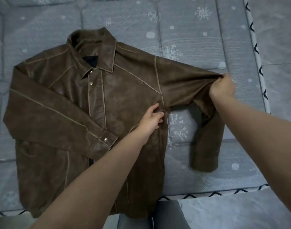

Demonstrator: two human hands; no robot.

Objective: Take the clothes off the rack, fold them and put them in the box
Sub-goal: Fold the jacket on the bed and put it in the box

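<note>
**Folding the jacket's second sleeve on the bed**

Brown leather-look jacket (85, 116) lies front-up across the centre and left of the frame on a grey quilted mattress (191, 27). 1 sleeve is already folded across the chest, cuff snap near centre. Right hand (222, 87), right of centre, pinches a bunch of the other sleeve (182, 80) near the elbow and lifts it; the cuff end hangs down toward lower right. Left hand (151, 120), centre frame, has fingers curled at the armpit seam, probably pinching the fabric, but the grip is partly hidden.

No box or rack in view.

Risks: stiff material may spring back and undo the fold. Pulling the sleeve without a firm hold at the seam could drag the body and skew the first fold. The hem sits at the mattress edge at frame bottom, so the jacket could slide off.
</note>
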